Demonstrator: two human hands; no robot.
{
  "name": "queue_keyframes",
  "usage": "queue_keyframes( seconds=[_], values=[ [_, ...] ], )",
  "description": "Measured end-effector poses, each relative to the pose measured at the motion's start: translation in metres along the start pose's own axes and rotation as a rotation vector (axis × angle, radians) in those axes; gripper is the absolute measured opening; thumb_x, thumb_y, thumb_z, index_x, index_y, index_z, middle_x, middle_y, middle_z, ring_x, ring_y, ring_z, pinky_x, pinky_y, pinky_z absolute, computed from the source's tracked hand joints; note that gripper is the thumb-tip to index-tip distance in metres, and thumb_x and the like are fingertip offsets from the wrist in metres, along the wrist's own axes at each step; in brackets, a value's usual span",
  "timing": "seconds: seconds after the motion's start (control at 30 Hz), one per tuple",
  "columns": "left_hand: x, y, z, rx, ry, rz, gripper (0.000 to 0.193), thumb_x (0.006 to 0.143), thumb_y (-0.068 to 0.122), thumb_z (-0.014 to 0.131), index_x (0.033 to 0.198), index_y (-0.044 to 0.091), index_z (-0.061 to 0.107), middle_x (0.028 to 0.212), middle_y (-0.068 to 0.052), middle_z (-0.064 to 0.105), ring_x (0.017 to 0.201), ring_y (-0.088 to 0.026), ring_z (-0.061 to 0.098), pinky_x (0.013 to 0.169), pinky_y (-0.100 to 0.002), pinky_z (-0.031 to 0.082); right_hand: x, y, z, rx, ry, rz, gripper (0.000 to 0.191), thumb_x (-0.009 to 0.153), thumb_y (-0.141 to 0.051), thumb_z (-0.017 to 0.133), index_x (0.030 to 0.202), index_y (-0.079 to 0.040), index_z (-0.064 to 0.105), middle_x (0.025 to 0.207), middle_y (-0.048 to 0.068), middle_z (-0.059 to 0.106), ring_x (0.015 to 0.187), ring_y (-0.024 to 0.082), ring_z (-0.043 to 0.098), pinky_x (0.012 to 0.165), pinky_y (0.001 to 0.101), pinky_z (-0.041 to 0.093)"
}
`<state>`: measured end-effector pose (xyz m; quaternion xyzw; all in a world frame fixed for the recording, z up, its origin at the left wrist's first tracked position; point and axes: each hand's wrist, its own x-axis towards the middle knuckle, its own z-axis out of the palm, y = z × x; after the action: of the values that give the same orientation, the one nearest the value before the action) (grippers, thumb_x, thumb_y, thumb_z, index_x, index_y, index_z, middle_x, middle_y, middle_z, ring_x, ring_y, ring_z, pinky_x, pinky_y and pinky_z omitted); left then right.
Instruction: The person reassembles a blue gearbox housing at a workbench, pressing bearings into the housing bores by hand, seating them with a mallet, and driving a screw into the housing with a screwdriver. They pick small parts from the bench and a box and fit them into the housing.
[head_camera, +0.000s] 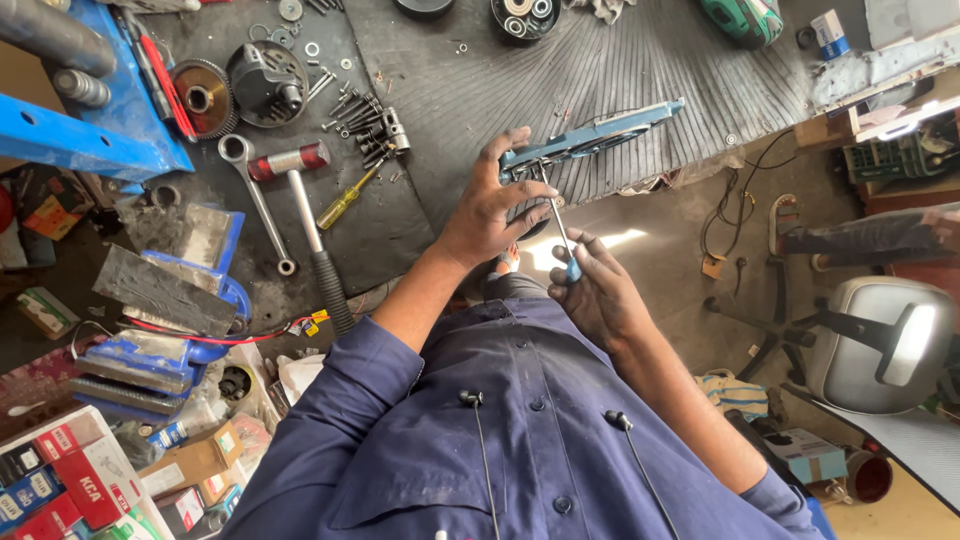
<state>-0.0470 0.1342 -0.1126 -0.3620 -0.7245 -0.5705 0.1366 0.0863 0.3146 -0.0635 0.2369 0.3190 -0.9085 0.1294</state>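
Here, right hand (598, 290) around screwdriver (560, 225)

Matt ribbed rubber mat (600, 70), painted blue metal part (600, 133), shiny steel screwdriver shaft (557, 220).

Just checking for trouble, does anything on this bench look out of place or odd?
The blue plate held by the left hand juts past the mat edge, unsupported. Loose bolts lie scattered by the hammer.

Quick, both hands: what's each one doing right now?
Left hand: closed on the blue flat part, holding it over the bench edge.
Right hand: closed on the screwdriver, whose tip is at the part.
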Motion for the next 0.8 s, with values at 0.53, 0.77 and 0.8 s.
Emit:
queue_keyframes(
  seconds=[0.53,0.77,0.8],
  values=[
    [0.026,0.003,-0.017,0.047,-0.105,-0.142,0.059,0.091,0.02,0.082,0.144,0.012,0.055,0.128,-0.009,0.07,0.12,-0.029,0.065,0.106,-0.042,0.053,0.003,0.031,-0.039,-0.963,-0.008,-0.516,0.04,0.098,0.0,0.063,0.121,-0.004,0.03,0.136,0.02,0.05,0.092,0.019,0.067,0.076,0.0333,0.062],
    [0.025,0.008,-0.007,0.15,-0.023,-0.078,0.045,0.092,0.019,0.08,0.132,0.009,0.063,0.123,-0.01,0.071,0.114,-0.029,0.068,0.101,-0.04,0.054,0.0,0.028,-0.045,-1.284,-0.022,-0.678,0.03,0.11,-0.017,0.048,0.124,0.0,0.027,0.134,0.022,0.052,0.096,0.02,0.066,0.078,0.0332,0.062],
    [0.022,0.01,-0.005,0.146,0.005,-0.064,0.042,0.092,0.018,0.08,0.129,0.008,0.063,0.124,-0.009,0.071,0.115,-0.029,0.068,0.101,-0.04,0.054,0.001,0.028,-0.047,-1.219,0.001,-0.681,0.027,0.112,-0.02,0.045,0.124,-0.001,0.031,0.131,0.021,0.055,0.095,0.02,0.066,0.077,0.0332,0.063]
  ],
)
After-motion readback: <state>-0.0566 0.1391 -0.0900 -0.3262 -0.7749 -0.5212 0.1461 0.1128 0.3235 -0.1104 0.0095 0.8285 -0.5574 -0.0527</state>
